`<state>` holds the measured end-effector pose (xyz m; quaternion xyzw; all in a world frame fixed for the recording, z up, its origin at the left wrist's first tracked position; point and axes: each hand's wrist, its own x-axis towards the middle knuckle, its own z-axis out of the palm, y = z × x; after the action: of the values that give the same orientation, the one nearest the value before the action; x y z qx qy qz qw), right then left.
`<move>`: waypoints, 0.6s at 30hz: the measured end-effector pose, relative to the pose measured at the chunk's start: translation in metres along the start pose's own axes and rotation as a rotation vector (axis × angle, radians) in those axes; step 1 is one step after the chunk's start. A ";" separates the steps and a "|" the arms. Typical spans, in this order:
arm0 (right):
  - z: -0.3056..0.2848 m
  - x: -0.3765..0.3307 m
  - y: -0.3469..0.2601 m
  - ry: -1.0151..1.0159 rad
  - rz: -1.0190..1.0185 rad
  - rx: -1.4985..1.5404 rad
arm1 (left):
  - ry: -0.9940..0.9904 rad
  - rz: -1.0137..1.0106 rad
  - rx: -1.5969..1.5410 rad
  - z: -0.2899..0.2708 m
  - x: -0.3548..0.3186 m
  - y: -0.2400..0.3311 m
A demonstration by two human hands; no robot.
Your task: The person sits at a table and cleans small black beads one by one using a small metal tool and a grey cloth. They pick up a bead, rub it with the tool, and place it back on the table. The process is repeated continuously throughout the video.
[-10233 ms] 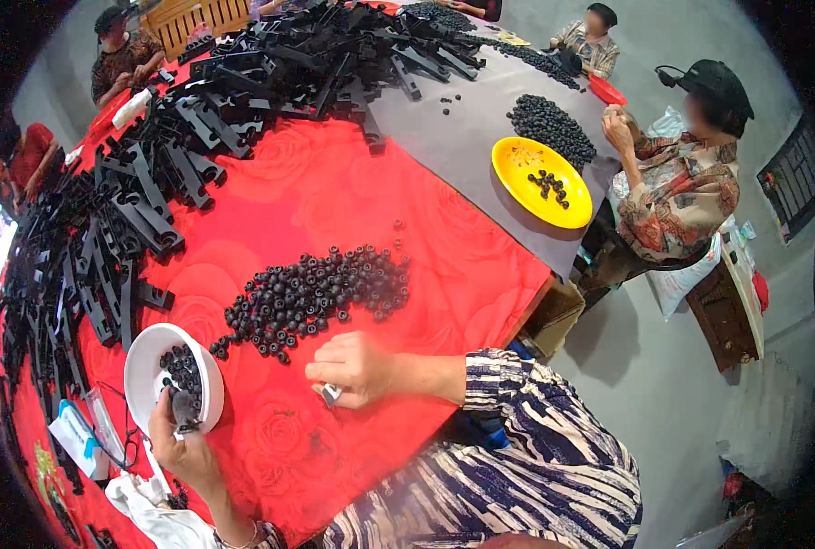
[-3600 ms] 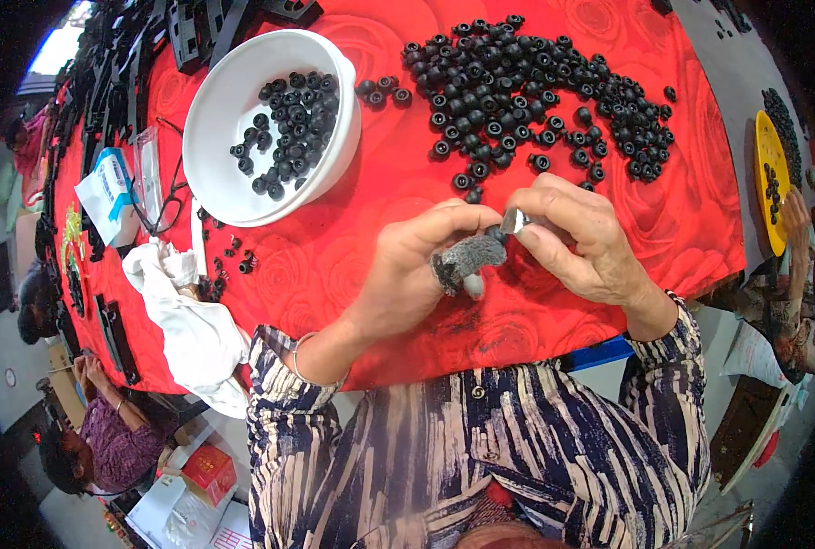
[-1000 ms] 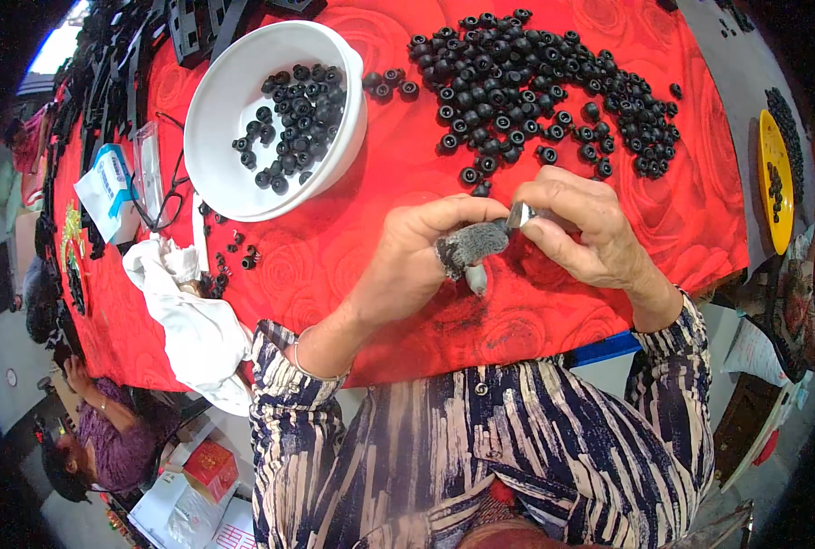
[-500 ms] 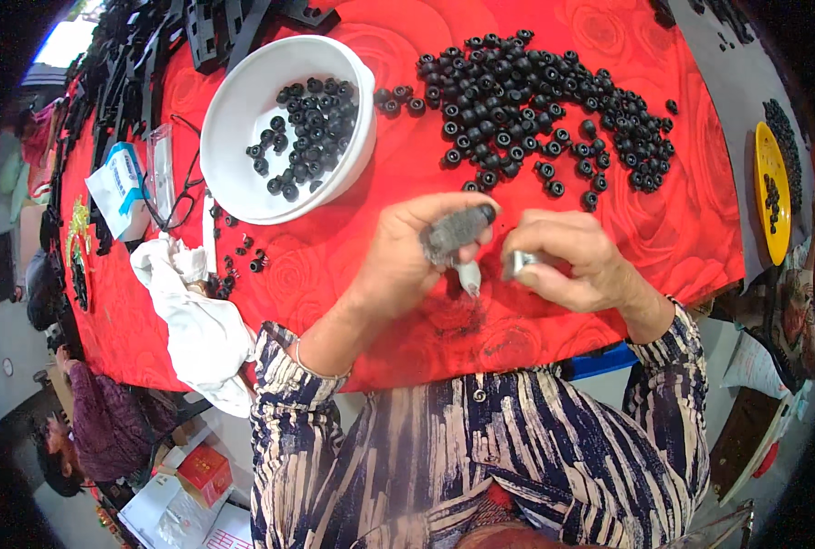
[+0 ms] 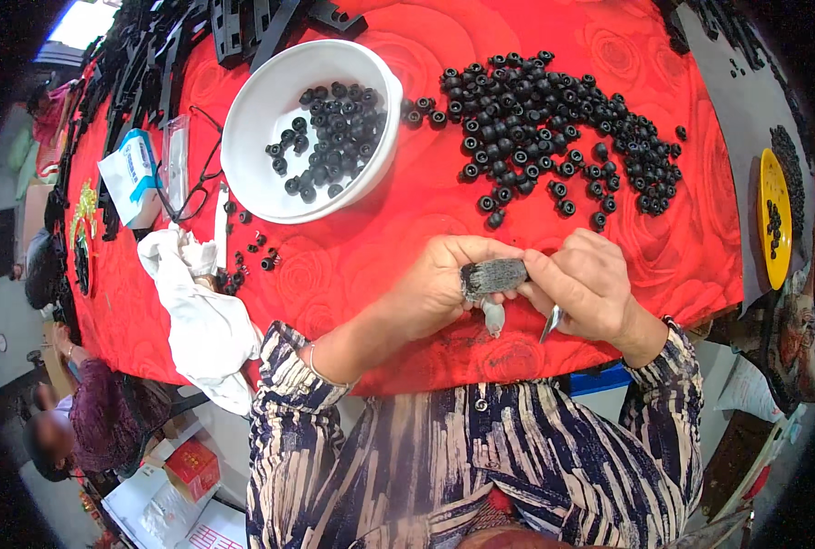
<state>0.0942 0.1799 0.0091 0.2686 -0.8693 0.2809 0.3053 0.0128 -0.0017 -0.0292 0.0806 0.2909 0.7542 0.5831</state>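
My left hand is closed in front of me, its fingertips meeting those of my right hand. A grey ribbed fabric cover seems to sit on its thumb, and a whitish cover on another finger below. Whatever the left fingers pinch is hidden by the right ones. My right hand is closed on a small metal blade that points down from its fingers. Beyond my hands, a large pile of small black round parts lies on the red tablecloth.
A white bowl with more black parts stands left of the pile. Eyeglasses, a blue-white packet, a white cloth and long black strips lie further left. A yellow tray is at the far right. Another person is at lower left.
My hands, apart before, have come together at the fingertips. The black round part that showed at my left fingertips is now out of sight. The whole view has shifted slightly.
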 end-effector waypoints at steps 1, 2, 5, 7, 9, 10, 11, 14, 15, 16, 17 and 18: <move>0.000 0.001 0.000 -0.018 -0.023 -0.017 | 0.003 0.017 0.029 -0.003 0.000 -0.002; -0.001 0.001 -0.001 -0.036 -0.048 -0.034 | 0.006 0.037 0.058 -0.005 0.000 -0.005; -0.006 0.003 -0.006 -0.034 -0.066 -0.035 | 0.001 -0.043 0.019 0.004 0.001 0.002; -0.003 0.004 -0.008 0.057 -0.012 -0.020 | 0.034 -0.079 0.062 0.013 0.001 0.009; -0.001 0.004 -0.008 0.087 0.045 0.042 | 0.049 -0.037 0.138 0.013 -0.003 0.012; -0.004 0.006 -0.009 0.065 0.100 0.079 | 0.060 0.031 0.236 0.017 -0.006 0.018; -0.004 0.005 -0.006 0.070 0.105 0.064 | 0.071 0.096 0.334 0.022 -0.011 0.027; 0.000 0.005 -0.003 0.083 0.126 0.014 | 0.171 0.629 0.839 0.033 -0.020 0.054; 0.001 0.006 -0.002 0.082 0.119 0.008 | 0.201 0.865 1.035 0.036 -0.021 0.064; 0.001 0.005 -0.002 0.078 0.110 -0.002 | 0.299 0.950 1.060 0.039 -0.025 0.074; 0.001 0.004 0.000 0.077 0.104 -0.002 | 0.405 1.029 1.089 0.040 -0.030 0.084; 0.001 0.004 0.002 0.092 0.098 -0.005 | 0.536 1.104 1.262 0.037 -0.033 0.095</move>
<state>0.0898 0.1798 0.0109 0.2116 -0.8671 0.3057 0.3315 -0.0394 -0.0336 0.0586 0.3371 0.7001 0.6204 -0.1063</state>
